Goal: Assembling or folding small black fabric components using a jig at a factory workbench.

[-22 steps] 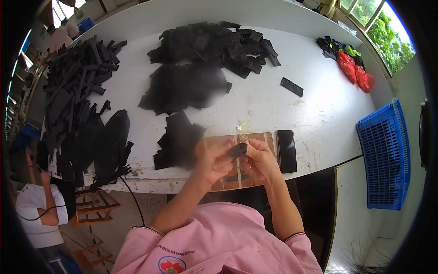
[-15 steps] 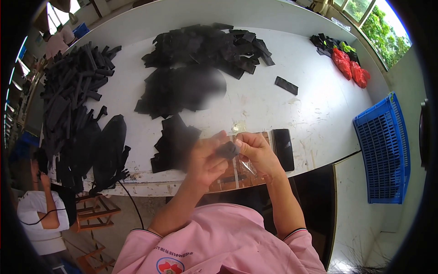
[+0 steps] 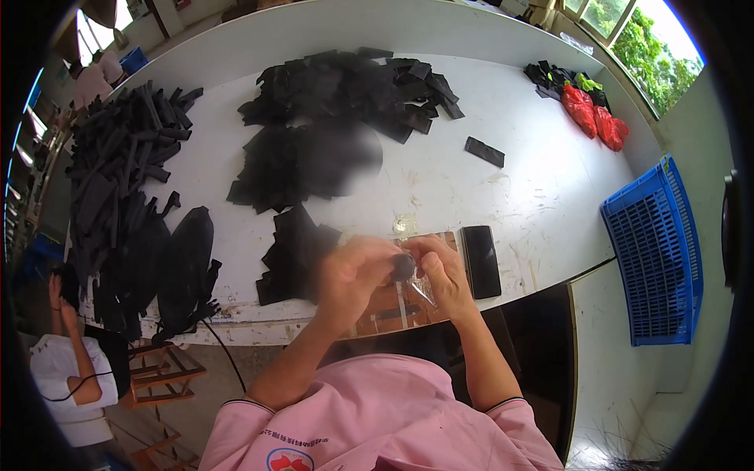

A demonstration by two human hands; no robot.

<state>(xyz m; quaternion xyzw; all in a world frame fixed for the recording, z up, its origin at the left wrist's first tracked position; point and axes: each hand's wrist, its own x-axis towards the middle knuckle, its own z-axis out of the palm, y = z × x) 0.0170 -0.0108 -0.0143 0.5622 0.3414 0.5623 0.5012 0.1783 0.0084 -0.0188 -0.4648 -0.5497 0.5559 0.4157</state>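
A small dark piece, apparently cloth (image 3: 404, 268), sits between my two hands above the front of the table. My left hand (image 3: 349, 282) closes its fingers on the piece from the left. My right hand (image 3: 442, 276) pinches its other side with thumb and fingers; some fingertips are hidden. Under the hands lies a brown board (image 3: 385, 315) with clear tape or film (image 3: 422, 292) on it. Beside my right hand rests a black phone (image 3: 481, 262). A stack of flat black cloth pieces (image 3: 287, 255) lies just left of my left hand.
Larger piles of black pieces lie farther back (image 3: 345, 90) and at the left (image 3: 126, 157). One loose black strip (image 3: 484, 152) is at centre right. Red bags (image 3: 580, 110) lie in the far right corner. A blue crate (image 3: 656, 255) stands right. A co-worker (image 3: 71, 377) is at lower left.
The dark piece has turned in my fingers and now looks rounder. Both hands have shifted slightly, the fingers drawing in around it. The whole view has moved a little.
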